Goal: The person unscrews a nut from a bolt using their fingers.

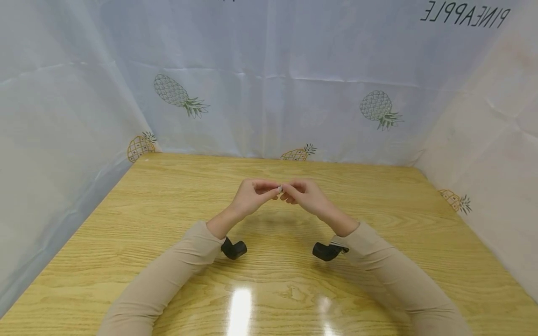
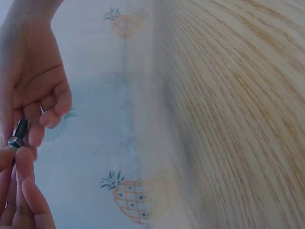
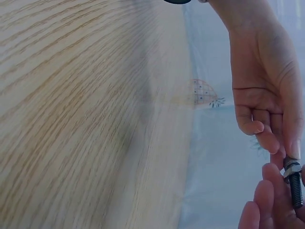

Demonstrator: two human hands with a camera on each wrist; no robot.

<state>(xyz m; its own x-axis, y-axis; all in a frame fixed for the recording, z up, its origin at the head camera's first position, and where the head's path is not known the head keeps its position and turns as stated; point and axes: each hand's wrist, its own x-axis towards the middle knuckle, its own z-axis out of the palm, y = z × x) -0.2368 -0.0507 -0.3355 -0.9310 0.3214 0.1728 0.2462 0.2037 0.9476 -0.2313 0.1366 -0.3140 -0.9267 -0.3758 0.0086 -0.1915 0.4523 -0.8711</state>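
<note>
My left hand (image 1: pixel 249 198) and my right hand (image 1: pixel 310 196) meet fingertip to fingertip above the table, with a small metal bolt (image 1: pixel 280 189) between them. In the right wrist view, the dark threaded shank (image 3: pixel 296 191) points towards my right hand (image 3: pixel 276 200), whose fingers lie round the nut (image 3: pixel 292 171). The thumb and fingers of my left hand (image 3: pixel 267 81) pinch the bolt's other end. The left wrist view shows the same bolt (image 2: pixel 21 128) and nut (image 2: pixel 15 141) between my left hand (image 2: pixel 24 191) below and my right hand (image 2: pixel 38 71) above.
Beneath both hands lies a wood-grain table (image 1: pixel 168 210). White cloth (image 1: pixel 269 112) with printed pineapples hangs behind it and along both sides. Black mounts (image 1: pixel 233 249) stick out at the cuffs of both beige sleeves (image 1: pixel 168 270).
</note>
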